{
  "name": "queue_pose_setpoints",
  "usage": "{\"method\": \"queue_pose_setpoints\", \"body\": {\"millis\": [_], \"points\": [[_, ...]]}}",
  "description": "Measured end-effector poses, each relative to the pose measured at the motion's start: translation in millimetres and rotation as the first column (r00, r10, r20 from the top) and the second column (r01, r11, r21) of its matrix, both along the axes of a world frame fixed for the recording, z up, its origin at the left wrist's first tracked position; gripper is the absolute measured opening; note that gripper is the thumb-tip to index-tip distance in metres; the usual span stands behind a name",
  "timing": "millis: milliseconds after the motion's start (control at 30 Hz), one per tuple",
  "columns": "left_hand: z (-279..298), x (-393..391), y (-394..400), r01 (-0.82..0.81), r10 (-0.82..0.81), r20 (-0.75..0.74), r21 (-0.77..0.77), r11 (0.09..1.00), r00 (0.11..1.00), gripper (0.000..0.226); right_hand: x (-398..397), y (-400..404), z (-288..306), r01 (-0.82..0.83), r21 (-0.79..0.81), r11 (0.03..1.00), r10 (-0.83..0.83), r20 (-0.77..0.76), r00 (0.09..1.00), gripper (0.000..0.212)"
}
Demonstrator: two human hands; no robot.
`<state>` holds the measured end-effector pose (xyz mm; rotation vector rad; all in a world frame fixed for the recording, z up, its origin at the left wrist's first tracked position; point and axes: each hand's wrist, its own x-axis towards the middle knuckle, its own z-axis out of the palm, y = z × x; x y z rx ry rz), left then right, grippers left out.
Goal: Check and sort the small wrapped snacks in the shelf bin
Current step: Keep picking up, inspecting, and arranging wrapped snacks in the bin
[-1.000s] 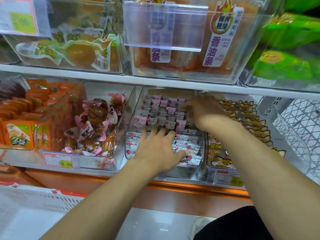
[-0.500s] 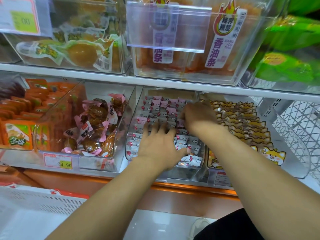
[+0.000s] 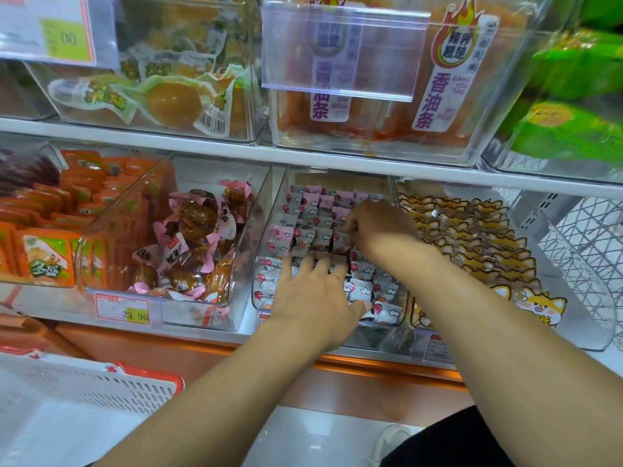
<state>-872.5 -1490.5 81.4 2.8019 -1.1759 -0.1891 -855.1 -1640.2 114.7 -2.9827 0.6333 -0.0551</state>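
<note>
Pink-and-white snacks (image 3: 322, 215) are standing in rows at the back of the bin (image 3: 269, 227) while we are pressing our spread left hand (image 3: 315, 298) on the jumbled front and pinching packets with our right hand (image 3: 377, 224), sorting seemingly half done.

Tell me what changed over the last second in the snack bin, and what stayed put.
The right hand drew back from the rear of the bin toward the middle rows of small wrapped snacks, fingers curled down among them. The left hand stayed flat on the front rows, fingers spread. Whether any snack is pinched cannot be told. The neighbouring bins look unchanged.
</note>
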Motion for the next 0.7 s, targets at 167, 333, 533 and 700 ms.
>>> {"method": "queue_pose_setpoints", "body": {"millis": [167, 333, 533, 700], "points": [[-5, 1, 3, 0.014, -0.012, 0.032, -0.056, 0.998, 0.999, 0.076, 2, 3, 2, 0.015, -0.018, 1.0, -0.015, 0.01, 1.0, 0.013], [-11, 4, 6, 0.028, -0.022, 0.051, -0.119, 0.993, 0.998, 0.074, 1, 10, 4, -0.01, -0.098, 0.995, 0.009, -0.012, 1.0, 0.012], [-14, 8, 7, 0.032, -0.022, 0.058, -0.185, 0.982, 0.998, 0.071, -8, 9, 6, 0.014, -0.014, 1.0, -0.013, 0.088, 0.996, 0.013], [-17, 7, 9, 0.044, -0.024, 0.104, -0.199, 0.979, 0.994, 0.071, -14, 9, 0, -0.015, 0.042, 0.999, 0.009, 0.136, 0.991, 0.013]]}}
